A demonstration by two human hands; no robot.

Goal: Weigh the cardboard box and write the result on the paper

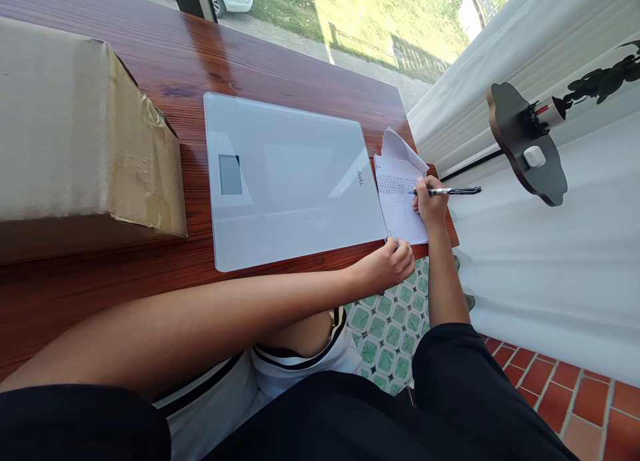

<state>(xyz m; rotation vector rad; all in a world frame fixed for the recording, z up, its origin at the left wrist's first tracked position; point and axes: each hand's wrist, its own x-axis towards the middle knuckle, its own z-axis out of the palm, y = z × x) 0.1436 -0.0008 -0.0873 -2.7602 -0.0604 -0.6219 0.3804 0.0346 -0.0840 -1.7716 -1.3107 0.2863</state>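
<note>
My right hand [431,198] is closed around a black-and-clear pen [455,190], its tip at the handwriting on a white notepad [400,214]. The pad's top sheets are folded back and curl up at the far end. At the pad's near edge, my left hand [393,264] is closed, fingers curled, beside the corner of a glass-topped scale [295,181]. Whatever the left fingers hold, if anything, is hidden. The scale lies flat, with a grey display window at its left end.
A large taped cardboard box [55,128] stands at the left on the dark red wooden table [280,101]. White curtains [540,268] hang at the right behind a small wavy grey shelf [525,141] bearing a plant pot and a white case. Green tiles [380,334] show below.
</note>
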